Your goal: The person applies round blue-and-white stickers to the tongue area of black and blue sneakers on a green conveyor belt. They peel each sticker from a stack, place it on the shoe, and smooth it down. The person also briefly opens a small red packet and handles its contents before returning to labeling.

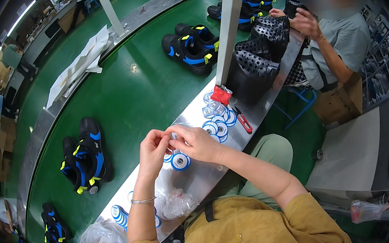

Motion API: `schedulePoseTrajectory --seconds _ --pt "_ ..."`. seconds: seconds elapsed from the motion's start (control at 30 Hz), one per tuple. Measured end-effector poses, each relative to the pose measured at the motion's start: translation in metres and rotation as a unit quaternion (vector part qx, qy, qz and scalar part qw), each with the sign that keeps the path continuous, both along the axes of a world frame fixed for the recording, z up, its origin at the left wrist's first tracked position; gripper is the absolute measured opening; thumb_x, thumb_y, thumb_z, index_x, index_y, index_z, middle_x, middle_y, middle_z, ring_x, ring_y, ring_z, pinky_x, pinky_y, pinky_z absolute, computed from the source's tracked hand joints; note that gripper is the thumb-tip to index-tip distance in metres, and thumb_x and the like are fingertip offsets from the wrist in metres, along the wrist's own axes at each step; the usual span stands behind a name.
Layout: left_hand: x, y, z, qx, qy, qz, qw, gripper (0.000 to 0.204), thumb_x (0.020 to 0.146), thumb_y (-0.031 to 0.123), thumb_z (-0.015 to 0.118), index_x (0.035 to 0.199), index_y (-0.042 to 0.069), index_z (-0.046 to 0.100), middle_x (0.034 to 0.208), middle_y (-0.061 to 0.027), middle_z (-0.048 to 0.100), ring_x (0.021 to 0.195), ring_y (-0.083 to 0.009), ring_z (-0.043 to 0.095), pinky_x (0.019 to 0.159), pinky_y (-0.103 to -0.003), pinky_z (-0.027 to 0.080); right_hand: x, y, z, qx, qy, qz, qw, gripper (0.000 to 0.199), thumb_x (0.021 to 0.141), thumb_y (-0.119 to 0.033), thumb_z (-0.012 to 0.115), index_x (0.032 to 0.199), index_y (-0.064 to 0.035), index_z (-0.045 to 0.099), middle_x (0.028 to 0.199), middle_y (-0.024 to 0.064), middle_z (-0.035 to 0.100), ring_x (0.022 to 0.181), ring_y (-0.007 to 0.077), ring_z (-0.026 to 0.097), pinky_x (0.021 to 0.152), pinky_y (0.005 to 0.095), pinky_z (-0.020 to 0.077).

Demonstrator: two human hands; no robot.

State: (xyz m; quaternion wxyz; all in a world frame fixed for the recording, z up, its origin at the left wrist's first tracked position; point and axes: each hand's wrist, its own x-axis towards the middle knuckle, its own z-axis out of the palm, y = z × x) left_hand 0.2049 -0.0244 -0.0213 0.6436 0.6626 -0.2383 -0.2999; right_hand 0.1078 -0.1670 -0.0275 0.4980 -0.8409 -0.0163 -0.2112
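Pinched between both sets of fingertips is a small round blue-and-white disc, held just above the metal worktop. My left hand and right hand meet on it, fingers pressed together around its rim; the piece is mostly hidden by the fingers, so I can only guess it is a thin sticker or plastic badge. It looks light and slightly flexible, likely slippery on its glossy face, so the edge seems the safest place to hold it. Just below the held disc another disc lies flat on the worktop, and a cluster of more discs sits to its right, beside red-handled scissors. Nearer me from the disc lies a crumpled clear plastic bag. Beyond it, on the green conveyor belt, stand black-and-blue shoes.
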Motion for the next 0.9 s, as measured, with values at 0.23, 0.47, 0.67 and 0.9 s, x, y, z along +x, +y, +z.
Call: schedulePoseTrajectory --seconds 0.23,0.47,0.67,0.9 --pt "0.013 -0.038 0.014 0.054 -0.065 -0.064 0.994 0.013 0.096 0.012 0.058 0.09 0.0 0.055 0.076 -0.0031 0.062 0.067 -0.0076 0.056 0.059 -0.022 0.046 0.003 -0.048 -0.015 0.049 0.07 -0.012 0.996 0.013 0.089 -0.013 0.061 0.095 -0.0013 0.061 0.073 0.0135 0.064 0.063 0.0218 0.061 0.058 0.0328 0.0465" --pt "0.057 -0.121 0.022 0.037 -0.135 -0.091 0.986 0.021 0.096 0.011 0.055 0.114 0.001 0.061 0.101 -0.0041 0.065 0.081 -0.0089 0.06 0.063 -0.023 0.048 0.003 -0.089 -0.019 0.183 0.038 -0.108 0.976 0.012 0.089 -0.01 0.065 0.095 -0.0005 0.066 0.079 0.0065 0.066 0.071 0.0111 0.061 0.064 0.0264 0.0486" --pt "0.112 -0.245 -0.049 0.006 -0.287 -0.043 0.957 0.044 0.09 0.004 0.053 0.134 0.005 0.051 0.13 -0.0163 0.055 0.11 -0.0286 0.056 0.091 -0.035 0.046 -0.002 -0.105 -0.017 0.243 0.077 -0.102 0.962 0.011 0.091 -0.007 0.065 0.098 0.0003 0.067 0.085 -0.0017 0.064 0.071 0.0032 0.053 0.063 0.0191 0.0434" --pt "0.127 -0.249 -0.051 0.129 -0.387 -0.028 0.913 0.032 0.079 -0.003 0.055 0.108 0.004 0.065 0.105 -0.0187 0.06 0.102 -0.0385 0.058 0.09 -0.042 0.047 0.005 -0.125 -0.021 0.167 0.088 -0.107 0.976 0.01 0.09 -0.01 0.064 0.096 -0.0018 0.067 0.078 0.0016 0.065 0.065 0.0062 0.055 0.059 0.0234 0.0436"
